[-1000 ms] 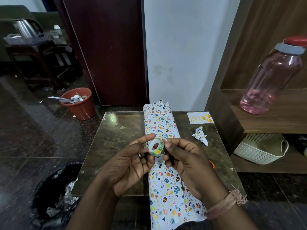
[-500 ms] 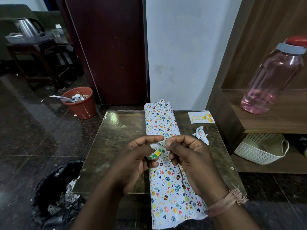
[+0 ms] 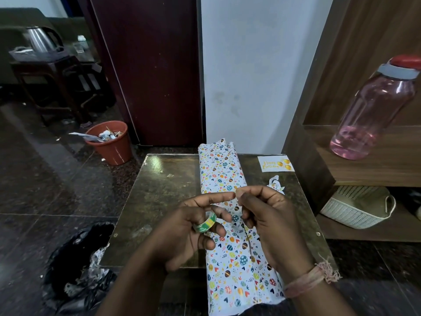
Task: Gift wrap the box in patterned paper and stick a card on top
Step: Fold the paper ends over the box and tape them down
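Midway through taping, a person's left hand [image 3: 182, 231] curls around a small roll of tape [image 3: 205, 222] while the right hand [image 3: 266, 215] pinches what looks like its free end just above the paper-covered box [image 3: 230, 215], which lies lengthwise on a small table [image 3: 159, 192]. Both paper ends remain unfolded, and the birthday card [image 3: 275, 164] waits at the far right corner; the next move likely calls for pulling a strip free and sealing the seam

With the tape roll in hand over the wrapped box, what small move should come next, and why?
Probably pull a short strip free: the left hand holds the tape roll, the right hand pinches at its end, and the paper seam on the box below looks untaped.
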`<state>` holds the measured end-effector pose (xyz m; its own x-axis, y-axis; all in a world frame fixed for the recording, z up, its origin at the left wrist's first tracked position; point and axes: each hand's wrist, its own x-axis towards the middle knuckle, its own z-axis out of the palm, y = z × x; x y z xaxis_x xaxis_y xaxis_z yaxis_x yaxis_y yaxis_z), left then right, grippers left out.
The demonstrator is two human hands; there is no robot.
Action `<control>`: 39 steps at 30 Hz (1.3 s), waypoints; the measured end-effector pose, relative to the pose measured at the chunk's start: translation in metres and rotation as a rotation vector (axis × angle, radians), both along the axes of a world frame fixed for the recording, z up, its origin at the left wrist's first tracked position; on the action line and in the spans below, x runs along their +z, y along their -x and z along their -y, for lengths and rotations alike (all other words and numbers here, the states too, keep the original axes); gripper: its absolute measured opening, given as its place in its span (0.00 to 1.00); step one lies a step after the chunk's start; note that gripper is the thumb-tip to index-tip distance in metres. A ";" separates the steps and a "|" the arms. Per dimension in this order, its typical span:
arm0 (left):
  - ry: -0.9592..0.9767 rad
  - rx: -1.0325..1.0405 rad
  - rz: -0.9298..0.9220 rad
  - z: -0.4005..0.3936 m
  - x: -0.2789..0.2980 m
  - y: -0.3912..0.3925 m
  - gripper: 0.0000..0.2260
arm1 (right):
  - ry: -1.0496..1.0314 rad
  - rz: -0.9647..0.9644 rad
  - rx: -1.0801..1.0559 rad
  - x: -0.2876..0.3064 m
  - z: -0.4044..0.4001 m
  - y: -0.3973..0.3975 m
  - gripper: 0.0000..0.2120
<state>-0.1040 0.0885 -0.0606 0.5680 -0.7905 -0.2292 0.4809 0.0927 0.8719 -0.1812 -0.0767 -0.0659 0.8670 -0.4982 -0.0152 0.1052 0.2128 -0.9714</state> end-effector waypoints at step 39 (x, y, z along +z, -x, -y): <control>0.219 0.059 -0.505 0.004 -0.016 -0.008 0.30 | 0.519 -0.550 0.047 0.037 0.052 0.027 0.11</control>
